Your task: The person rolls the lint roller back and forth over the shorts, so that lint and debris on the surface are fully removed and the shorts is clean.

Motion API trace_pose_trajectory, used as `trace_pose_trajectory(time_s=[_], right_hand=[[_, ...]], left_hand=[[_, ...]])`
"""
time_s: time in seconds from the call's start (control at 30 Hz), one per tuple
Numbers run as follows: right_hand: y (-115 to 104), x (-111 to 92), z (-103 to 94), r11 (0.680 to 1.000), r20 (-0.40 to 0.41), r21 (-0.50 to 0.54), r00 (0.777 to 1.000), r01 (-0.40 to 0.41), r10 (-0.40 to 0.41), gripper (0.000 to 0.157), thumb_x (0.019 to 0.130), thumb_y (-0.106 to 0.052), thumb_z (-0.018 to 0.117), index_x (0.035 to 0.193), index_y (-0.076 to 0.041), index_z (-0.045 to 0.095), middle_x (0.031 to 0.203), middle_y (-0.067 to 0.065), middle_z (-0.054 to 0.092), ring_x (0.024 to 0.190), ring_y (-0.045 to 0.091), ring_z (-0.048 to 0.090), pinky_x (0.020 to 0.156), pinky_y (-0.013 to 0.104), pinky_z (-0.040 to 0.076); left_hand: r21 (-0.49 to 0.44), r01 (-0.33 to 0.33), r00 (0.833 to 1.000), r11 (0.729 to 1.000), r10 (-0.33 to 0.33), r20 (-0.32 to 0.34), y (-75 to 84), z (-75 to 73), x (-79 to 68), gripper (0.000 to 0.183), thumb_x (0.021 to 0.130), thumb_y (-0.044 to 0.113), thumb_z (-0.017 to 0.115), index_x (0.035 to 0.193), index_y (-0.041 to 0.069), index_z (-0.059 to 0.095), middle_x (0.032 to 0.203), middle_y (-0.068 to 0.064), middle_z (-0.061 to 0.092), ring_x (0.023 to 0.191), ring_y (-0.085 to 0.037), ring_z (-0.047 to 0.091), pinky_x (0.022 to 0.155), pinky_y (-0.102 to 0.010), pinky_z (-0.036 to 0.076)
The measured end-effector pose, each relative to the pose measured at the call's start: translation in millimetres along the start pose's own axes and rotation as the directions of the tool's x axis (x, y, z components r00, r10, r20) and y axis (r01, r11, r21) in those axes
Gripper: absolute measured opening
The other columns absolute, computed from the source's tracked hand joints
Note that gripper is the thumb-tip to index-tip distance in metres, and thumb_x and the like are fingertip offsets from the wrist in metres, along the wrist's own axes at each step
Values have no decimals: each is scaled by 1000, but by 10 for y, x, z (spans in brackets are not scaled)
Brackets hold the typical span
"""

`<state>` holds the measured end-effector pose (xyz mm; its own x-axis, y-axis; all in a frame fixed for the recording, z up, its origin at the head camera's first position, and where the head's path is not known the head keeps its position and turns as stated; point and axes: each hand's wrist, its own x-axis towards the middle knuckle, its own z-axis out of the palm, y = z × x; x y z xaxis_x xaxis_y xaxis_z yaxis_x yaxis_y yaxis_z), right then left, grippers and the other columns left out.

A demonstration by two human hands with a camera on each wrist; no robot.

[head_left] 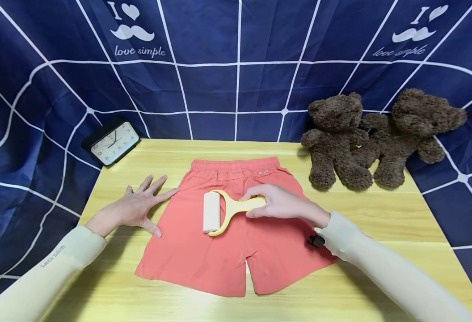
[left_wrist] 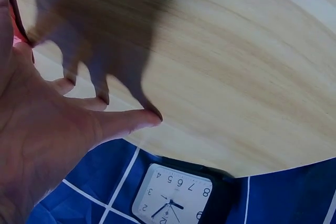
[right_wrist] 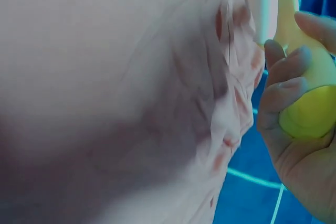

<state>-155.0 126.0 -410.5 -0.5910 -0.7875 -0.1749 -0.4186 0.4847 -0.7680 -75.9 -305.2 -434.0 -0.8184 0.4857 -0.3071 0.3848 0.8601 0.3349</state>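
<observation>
Coral-red shorts [head_left: 204,264] lie spread flat on the wooden table, waistband at the far side. My right hand [head_left: 278,202] grips the yellow handle of a lint roller [head_left: 236,206], whose white roll sits over the upper left part of the shorts. In the right wrist view, fingers [right_wrist: 286,93] curl round that handle, and the shorts fill the left side. My left hand [head_left: 139,203] lies with fingers spread at the left edge of the shorts, thumb and a fingertip on the cloth. The left wrist view shows those spread fingers [left_wrist: 126,121] over the wood.
A black-framed clock [head_left: 115,142] stands at the table's back left corner. Two brown teddy bears [head_left: 334,138] sit at the back right. A dark blue cloth with white lines [head_left: 208,89] hangs behind the table [head_left: 381,214] and along both sides.
</observation>
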Motion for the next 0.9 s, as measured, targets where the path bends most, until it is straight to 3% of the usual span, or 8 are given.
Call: trace_pose_trajectory(time_s=[0.43, 0.63, 0.9], right_hand=[[161, -216, -212, 999, 14, 50, 1000, 19, -19, 24, 93, -22, 89, 115, -26, 80, 78, -6, 58, 69, 14, 52, 66, 28, 43], [214, -375, -363, 1000, 1, -7, 1000, -18, 18, 22, 93, -27, 90, 113, -31, 80, 76, -8, 59, 67, 11, 53, 65, 29, 45], [392, -603, -488, 1000, -21, 29, 1000, -12, 13, 21, 93, -26, 90, 111, -27, 80, 92, -7, 69, 75, 12, 56, 71, 31, 50]], left_hand=[[17, -7, 1000, 1000, 7, -13, 19, -20, 8, 133, 64, 80, 89, 171, 21, 36, 176, -27, 12, 155, -67, 14, 95, -97, 26], [17, -8, 1000, 1000, 8, -7, 25, -42, 9, 133, 64, 80, 88, 172, 22, 35, 176, -27, 12, 155, -67, 14, 96, -97, 25], [20, -5, 1000, 1000, 5, -4, 20, -27, -8, 133, 65, 80, 88, 172, 22, 34, 176, -27, 11, 154, -68, 14, 95, -97, 26]])
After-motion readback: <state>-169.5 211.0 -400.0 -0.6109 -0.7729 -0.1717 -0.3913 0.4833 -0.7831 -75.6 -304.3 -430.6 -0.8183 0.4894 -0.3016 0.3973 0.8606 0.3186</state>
